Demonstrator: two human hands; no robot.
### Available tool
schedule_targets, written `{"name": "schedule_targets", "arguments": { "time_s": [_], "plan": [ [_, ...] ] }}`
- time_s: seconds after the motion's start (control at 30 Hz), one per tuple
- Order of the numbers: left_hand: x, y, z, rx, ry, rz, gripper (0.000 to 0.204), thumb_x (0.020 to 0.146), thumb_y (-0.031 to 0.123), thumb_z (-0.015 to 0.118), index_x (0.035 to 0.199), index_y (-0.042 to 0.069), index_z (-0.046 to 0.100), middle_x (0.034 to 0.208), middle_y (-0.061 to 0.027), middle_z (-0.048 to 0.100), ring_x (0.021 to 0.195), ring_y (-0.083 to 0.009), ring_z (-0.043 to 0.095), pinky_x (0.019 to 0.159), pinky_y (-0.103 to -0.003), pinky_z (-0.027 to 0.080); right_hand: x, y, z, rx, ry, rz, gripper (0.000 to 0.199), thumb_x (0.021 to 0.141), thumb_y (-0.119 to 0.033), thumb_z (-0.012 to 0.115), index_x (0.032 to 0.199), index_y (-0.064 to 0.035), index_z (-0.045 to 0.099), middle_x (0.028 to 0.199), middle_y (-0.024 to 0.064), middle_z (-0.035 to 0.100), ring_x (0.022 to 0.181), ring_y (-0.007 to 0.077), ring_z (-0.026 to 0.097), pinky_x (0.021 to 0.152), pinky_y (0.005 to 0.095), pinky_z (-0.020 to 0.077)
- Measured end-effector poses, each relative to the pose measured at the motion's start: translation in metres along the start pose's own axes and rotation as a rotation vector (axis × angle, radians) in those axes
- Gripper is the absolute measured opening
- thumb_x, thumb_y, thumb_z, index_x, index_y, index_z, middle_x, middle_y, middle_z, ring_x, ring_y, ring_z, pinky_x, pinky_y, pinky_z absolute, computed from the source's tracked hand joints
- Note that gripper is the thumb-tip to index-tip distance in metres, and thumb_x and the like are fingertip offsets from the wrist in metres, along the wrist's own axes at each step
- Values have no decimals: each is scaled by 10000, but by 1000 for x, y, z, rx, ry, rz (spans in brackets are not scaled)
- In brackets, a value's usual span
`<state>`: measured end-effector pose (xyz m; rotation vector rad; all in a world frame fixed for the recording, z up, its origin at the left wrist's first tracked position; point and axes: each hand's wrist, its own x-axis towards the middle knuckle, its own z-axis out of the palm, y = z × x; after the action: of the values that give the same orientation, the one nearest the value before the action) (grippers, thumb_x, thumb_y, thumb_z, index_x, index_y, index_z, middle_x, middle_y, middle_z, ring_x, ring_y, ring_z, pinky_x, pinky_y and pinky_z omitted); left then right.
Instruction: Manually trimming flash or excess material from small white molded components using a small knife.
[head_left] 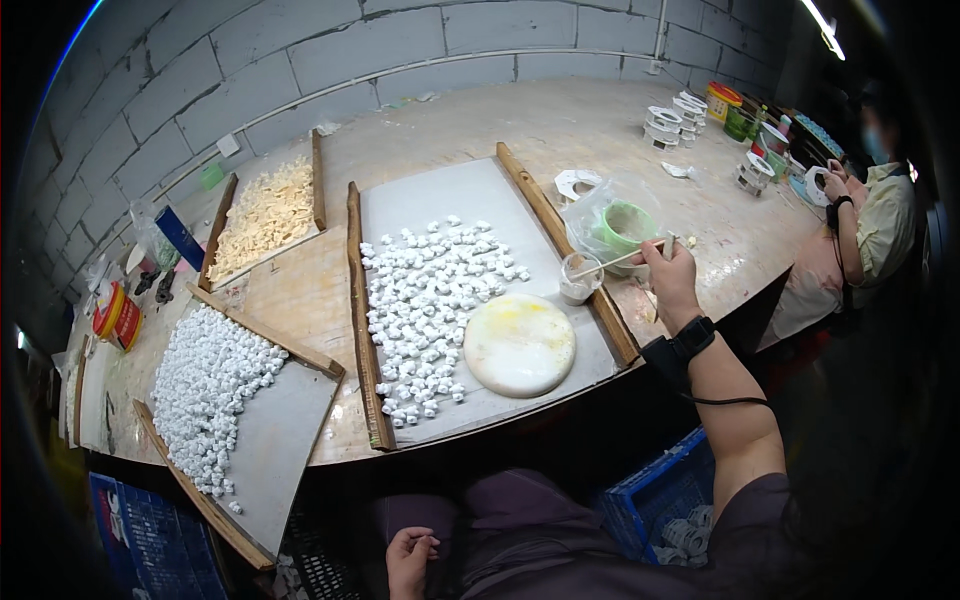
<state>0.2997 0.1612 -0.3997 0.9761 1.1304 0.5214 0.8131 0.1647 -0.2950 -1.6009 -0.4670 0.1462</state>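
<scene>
My right hand [668, 278] is closed around a thin pale stick [610, 263], raised over the right side of the table. The stick's lower end reaches into a small clear plastic cup [578, 285] with pale contents. Just behind that hand stands a light green bowl [628, 222], partly wrapped in clear plastic. A round whitish disc with yellow stains [520, 345] lies on the grey board before me. Many small white knobbly pieces [430, 300] are spread left of it. My left hand [410, 560] rests low over my lap, fingers curled; whatever they hold is hidden.
Wooden strips [362, 320] edge the boards. More white pieces [210, 385] heap at left, and cream pieces [262, 215] fill a tray behind. Blue crates [655, 480] stand below the table edge. At far right a co-worker [870, 220] handles a white part near stacked white rings [662, 128].
</scene>
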Motion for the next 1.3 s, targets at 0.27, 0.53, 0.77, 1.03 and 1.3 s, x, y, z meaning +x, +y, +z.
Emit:
{"name": "schedule_targets", "arguments": {
  "time_s": [0.27, 0.53, 0.77, 1.03, 1.3],
  "plan": [
    [6, -14, -7, -95, -12, 4, 121, 926, 45, 511, 1011, 61, 596, 809, -15, 615, 649, -66, 532, 589, -194, 441, -2, 8, -6, -52, -28, -52, 80, 897, -103, 584, 843, -44, 579, 704, 22, 628, 568, 77, 546, 496, 228, 436],
    [-4, -5, -3, -129, -18, 16, 118, 928, 58, 508, 1014, 48, 587, 815, -19, 614, 647, -62, 524, 589, -193, 439, 6, 26, -8, -158, -159, -11, 71, 871, -84, 600, 871, -14, 611, 701, 30, 636, 615, 75, 551, 554, 232, 430],
    [-16, 11, -10, -154, -19, 73, 123, 919, 46, 496, 1002, 44, 587, 798, -10, 602, 639, -51, 504, 577, -189, 425, -31, -8, -25, -131, -363, 189, 112, 831, -96, 623, 881, 3, 608, 634, 65, 623, 398, 53, 430, 342, 204, 307],
    [-17, 26, -61, -332, 385, 189, 207, 920, 94, 537, 1111, 15, 541, 857, -54, 624, 679, -105, 552, 615, -216, 464, -125, -102, 12, -288, -793, 93, 96, 870, -43, 584, 911, 20, 644, 715, 50, 657, 636, 69, 571, 569, 215, 440],
    [2, 16, -155, -1043, 495, 314, 173, 888, 78, 552, 1043, 10, 585, 913, -96, 639, 735, -188, 604, 656, -315, 501, -169, -168, 145, -294, -1067, -60, 100, 860, -61, 631, 887, 32, 659, 723, 55, 664, 682, 100, 619, 626, 230, 483]
  ]
}}
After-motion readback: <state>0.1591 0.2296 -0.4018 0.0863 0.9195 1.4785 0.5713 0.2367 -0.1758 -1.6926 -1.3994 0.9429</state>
